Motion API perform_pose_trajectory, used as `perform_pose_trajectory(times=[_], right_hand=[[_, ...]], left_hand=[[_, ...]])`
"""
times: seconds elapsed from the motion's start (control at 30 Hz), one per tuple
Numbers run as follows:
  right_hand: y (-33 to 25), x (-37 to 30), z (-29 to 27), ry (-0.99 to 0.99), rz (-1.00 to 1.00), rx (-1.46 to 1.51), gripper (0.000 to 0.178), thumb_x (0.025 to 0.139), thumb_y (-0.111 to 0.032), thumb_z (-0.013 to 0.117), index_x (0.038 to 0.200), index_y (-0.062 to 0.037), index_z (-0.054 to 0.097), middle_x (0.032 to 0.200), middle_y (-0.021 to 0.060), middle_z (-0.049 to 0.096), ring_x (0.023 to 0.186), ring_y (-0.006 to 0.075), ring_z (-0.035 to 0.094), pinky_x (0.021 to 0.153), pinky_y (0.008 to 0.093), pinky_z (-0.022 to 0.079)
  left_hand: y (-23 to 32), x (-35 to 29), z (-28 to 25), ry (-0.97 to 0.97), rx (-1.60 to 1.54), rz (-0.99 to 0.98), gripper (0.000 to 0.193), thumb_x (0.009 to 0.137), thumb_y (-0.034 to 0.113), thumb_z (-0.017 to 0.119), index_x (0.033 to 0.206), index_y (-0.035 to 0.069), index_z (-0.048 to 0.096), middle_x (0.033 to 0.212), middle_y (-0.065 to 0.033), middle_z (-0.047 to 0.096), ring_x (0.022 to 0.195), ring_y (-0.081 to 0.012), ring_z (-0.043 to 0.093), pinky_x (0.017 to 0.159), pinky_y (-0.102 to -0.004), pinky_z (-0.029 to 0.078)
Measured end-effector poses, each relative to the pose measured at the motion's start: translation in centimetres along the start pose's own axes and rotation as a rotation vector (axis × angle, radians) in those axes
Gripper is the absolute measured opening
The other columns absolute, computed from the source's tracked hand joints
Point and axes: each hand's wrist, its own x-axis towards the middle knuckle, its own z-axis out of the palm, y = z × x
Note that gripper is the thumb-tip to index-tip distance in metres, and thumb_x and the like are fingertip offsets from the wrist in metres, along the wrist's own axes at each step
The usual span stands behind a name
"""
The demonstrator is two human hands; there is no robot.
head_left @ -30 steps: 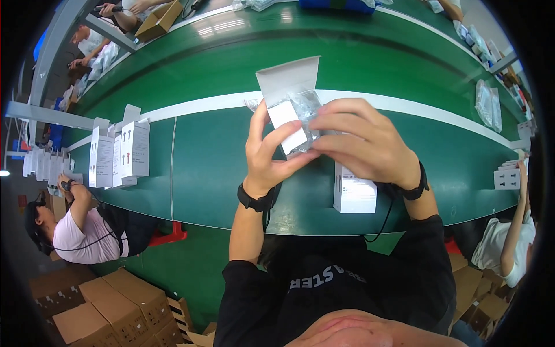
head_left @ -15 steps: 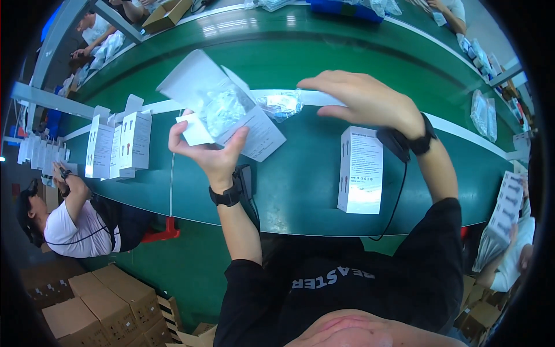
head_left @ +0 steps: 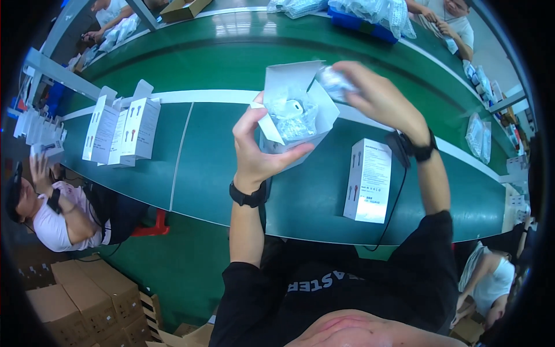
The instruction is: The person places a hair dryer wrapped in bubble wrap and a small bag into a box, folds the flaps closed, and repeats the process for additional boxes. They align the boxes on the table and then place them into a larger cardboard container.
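My left hand (head_left: 257,147) is wrapped round an open white carton (head_left: 328,113), its flaps standing up. Inside lies a bubble-wrapped item (head_left: 295,124), with a small white rounded part showing at its top. Just right of the carton's upper edge, my right hand (head_left: 378,95) grips a small clear plastic packet (head_left: 337,84); both are smeared by motion, and the packet's contents cannot be made out. Below the right hand, a closed white carton (head_left: 368,180) with printed pictures stands on the green table.
More white cartons (head_left: 123,130) with raised flaps stand at the left. A green conveyor belt (head_left: 243,49) runs behind the table (head_left: 214,168). Plastic bags (head_left: 478,137) lie at the right. Co-workers sit at both sides and across. Brown cardboard boxes (head_left: 87,292) are stacked at lower left.
The clear packet that lay beyond the carton is now in my right hand, beside the carton's opening. My left hand has moved right and turned the carton more upright.
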Motion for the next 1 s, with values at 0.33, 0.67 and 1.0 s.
perform_pose_trajectory(times=[0.33, 0.67, 1.0], right_hand=[[-6.1, -4.0, 1.4, 0.167, -0.231, 0.16, 0.03, 0.081, -0.004, 0.063, 0.11, -0.004, 0.062, 0.108, 0.0101, 0.061, 0.099, 0.0269, 0.06, 0.09, 0.0415, 0.046], [-7.0, -4.6, 0.8, 0.127, -0.316, -0.028, 0.025, 0.078, -0.017, 0.071, 0.099, -0.0053, 0.065, 0.102, 0.0063, 0.06, 0.094, 0.0235, 0.057, 0.097, 0.0456, 0.04], [-6.1, -5.2, 1.3, 0.296, -0.156, -0.022, 0.022, 0.08, -0.029, 0.071, 0.083, -0.008, 0.063, 0.087, 0.0022, 0.058, 0.085, 0.0225, 0.056, 0.102, 0.0445, 0.039]], left_hand=[[1.5, 0.6, 2.2, -0.093, -0.118, 0.028, 0.093, 0.053, 0.021, 0.095, 0.125, 0.009, 0.037, 0.132, -0.0334, 0.047, 0.114, -0.0405, 0.057, 0.093, -0.0445, 0.048], [0.8, -0.4, 2.0, -0.153, -0.163, -0.044, 0.099, 0.052, 0.022, 0.096, 0.129, 0.011, 0.034, 0.134, -0.0324, 0.044, 0.118, -0.0397, 0.054, 0.095, -0.0462, 0.046], [1.5, -0.3, 3.3, -0.175, -0.21, 0.012, 0.1, 0.057, 0.026, 0.094, 0.134, 0.012, 0.032, 0.134, -0.0318, 0.044, 0.118, -0.0378, 0.053, 0.094, -0.046, 0.047]])
